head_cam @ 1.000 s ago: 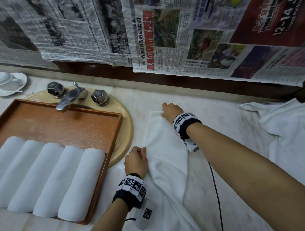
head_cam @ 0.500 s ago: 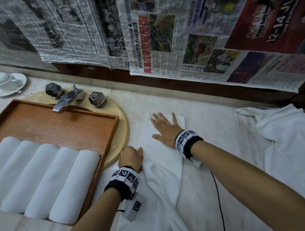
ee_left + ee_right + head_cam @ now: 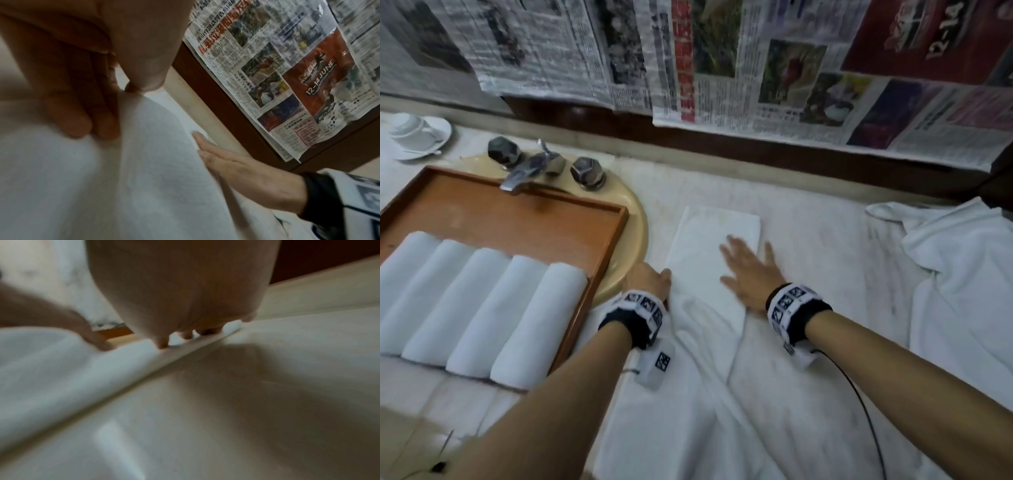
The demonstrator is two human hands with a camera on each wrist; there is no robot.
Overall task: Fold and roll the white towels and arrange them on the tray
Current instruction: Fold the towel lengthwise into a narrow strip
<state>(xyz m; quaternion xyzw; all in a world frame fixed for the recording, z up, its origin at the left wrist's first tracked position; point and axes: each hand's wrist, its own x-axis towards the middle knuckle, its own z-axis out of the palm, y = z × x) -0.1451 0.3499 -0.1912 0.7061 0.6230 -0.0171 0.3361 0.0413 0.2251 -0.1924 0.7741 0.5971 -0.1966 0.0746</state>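
Now right hand point(image 3: 751, 274) flat, fingers straight, on folded towel point(image 3: 715, 246) near its right edge; left hand point(image 3: 649, 279) apparently pinching left edge, beside tray point(image 3: 616, 246); bare surface point(image 3: 825, 246) rightward.

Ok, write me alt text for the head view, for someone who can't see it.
A person's right hand presses flat on a folded white towel on a marble counter while the left hand holds its left edge. To the left, a wooden tray holds five rolled towels; more white cloth lies at right.
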